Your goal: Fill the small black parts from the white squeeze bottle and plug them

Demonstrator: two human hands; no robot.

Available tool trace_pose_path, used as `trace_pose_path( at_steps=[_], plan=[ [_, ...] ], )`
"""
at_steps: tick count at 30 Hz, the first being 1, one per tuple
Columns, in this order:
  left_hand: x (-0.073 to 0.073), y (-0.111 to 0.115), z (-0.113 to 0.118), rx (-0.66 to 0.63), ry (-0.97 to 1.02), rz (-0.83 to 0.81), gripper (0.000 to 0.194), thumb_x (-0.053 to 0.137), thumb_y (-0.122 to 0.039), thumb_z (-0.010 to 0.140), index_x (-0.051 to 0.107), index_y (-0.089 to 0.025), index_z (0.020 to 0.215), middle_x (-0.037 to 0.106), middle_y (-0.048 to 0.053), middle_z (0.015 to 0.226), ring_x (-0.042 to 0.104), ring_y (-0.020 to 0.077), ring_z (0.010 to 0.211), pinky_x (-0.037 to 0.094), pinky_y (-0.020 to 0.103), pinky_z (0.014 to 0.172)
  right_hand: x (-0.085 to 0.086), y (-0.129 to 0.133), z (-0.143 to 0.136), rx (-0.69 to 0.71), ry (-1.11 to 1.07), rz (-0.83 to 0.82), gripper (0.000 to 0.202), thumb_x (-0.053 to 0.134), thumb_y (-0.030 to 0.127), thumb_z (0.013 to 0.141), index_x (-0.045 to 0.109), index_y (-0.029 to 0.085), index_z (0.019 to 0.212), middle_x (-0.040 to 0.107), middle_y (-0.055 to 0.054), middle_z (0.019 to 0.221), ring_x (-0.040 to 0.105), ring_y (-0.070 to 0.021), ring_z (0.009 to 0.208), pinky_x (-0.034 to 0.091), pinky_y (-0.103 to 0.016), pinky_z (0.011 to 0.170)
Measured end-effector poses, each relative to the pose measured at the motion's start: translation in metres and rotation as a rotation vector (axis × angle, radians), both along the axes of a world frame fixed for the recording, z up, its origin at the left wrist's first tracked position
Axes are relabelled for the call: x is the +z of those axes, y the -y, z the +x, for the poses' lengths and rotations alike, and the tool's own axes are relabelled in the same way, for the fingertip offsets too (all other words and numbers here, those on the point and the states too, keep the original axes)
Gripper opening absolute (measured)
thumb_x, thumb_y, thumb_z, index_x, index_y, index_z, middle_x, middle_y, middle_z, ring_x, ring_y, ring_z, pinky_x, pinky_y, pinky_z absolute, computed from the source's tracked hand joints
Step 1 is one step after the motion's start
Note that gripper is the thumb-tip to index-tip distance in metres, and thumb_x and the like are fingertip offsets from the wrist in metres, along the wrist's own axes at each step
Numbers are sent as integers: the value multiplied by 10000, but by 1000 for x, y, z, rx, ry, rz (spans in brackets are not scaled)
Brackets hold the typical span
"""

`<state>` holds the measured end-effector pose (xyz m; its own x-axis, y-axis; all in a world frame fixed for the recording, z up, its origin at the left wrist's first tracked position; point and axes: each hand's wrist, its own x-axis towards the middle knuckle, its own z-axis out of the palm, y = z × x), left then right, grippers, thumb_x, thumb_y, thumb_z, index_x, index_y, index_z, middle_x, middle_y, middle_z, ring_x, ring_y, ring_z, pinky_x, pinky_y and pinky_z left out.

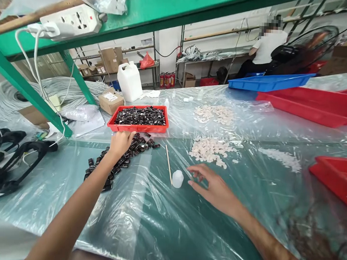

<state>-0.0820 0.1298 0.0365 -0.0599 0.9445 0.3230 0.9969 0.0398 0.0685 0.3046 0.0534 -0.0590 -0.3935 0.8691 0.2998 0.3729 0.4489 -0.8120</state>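
My left hand (121,143) is closed at the near rim of a red tray (138,128) heaped with small black parts (142,116); what its fingers hold, if anything, is hidden. Loose black parts (122,162) lie beside and beyond my left wrist. My right hand (202,178) is open over the plastic-covered table, fingers apart and nothing between them. Just left of its fingertips stands a small whitish cup (177,179), with a thin wooden stick (168,164) lying beside it. Beyond my right hand is a pile of small pale pieces (211,149).
Another pale pile (215,114) lies farther back, white bits (281,159) to the right. A white jug (130,81) and a carton (111,100) stand behind the tray. Blue (270,82) and red trays (311,104) sit at right. A green post (33,89) rises left. A person (266,47) sits behind.
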Motion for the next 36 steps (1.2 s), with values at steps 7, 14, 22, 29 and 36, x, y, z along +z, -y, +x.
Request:
trace_pose_path(
  at_steps=[7,14,22,29,36],
  plan=[
    [-67,28,12,-91,-112,-54,284,624,-358,1004,603,-185,1228,597,54,1304,601,223,1202,508,458,1012,-21,9,-19,62,64,104,508,888,396,934,754,398,1424,874,-85,1453,896,-407,1309,814,-532,1021],
    [-78,17,13,-313,-109,-105,247,614,-282,1011,601,-200,1244,587,45,1325,577,226,1234,485,466,1036,-19,14,-32,3,96,19,278,777,434,1029,764,367,1298,921,-52,1341,938,-366,1130,817,-571,978],
    [-63,43,29,-421,113,-71,166,552,-228,1018,587,-173,1171,641,27,1136,622,187,1093,486,401,983,-21,22,-24,-82,101,-98,369,777,625,1039,790,323,1250,938,-84,1250,926,-411,1190,809,-555,938],
    [-38,106,78,-525,450,-62,169,340,-241,1048,509,-237,1054,558,-62,746,567,101,668,484,213,688,-8,23,-11,-117,-8,122,287,813,533,1044,832,334,1250,925,-69,1187,915,-289,993,767,-381,826],
    [-39,118,88,-570,667,-124,181,400,-377,1057,533,-256,1079,498,-100,637,500,69,498,454,180,512,18,30,-11,-63,-30,286,358,840,337,1012,778,339,1364,920,-48,1142,911,-277,908,770,-362,760]
  ],
)
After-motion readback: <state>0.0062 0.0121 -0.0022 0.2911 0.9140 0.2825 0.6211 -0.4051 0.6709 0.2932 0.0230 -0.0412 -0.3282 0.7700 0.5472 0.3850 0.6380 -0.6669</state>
